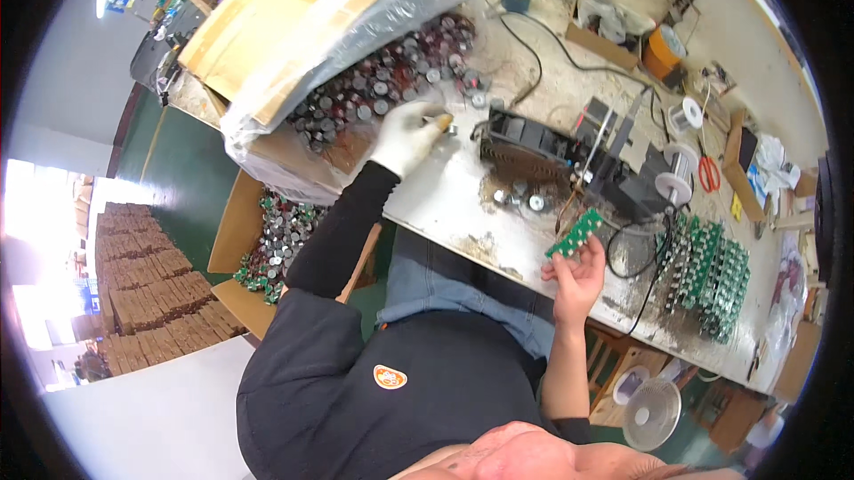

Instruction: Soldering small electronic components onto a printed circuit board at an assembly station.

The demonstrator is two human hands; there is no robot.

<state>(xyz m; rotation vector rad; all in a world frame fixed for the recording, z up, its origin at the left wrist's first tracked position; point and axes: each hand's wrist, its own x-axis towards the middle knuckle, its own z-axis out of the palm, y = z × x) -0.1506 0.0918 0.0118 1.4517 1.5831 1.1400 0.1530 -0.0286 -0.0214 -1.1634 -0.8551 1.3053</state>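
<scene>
My left hand (407, 139), in a white glove, is over the bench beside a heap of round, silver-capped parts (382, 88). Its fingertips pinch a small silvery part (452, 131), blurred and mostly hidden. On the right, my bare right hand (578, 277) grips a narrow green circuit board (576, 233) by its lower edge, above the front of the bench. Between my hands stands a black fan unit (527, 140), joined on its right by a soldering fixture (598, 155). A few loose silver parts (535, 202) lie before the fan.
A plastic-lined carton (302, 13) holds the heap. Below the bench, another carton (233, 231) contains parts with green boards. Stacked green boards (712, 280) stand at the right. Solder wire spools (673, 186), red scissors (709, 174) and a black cable (642, 302) lie near the fixture.
</scene>
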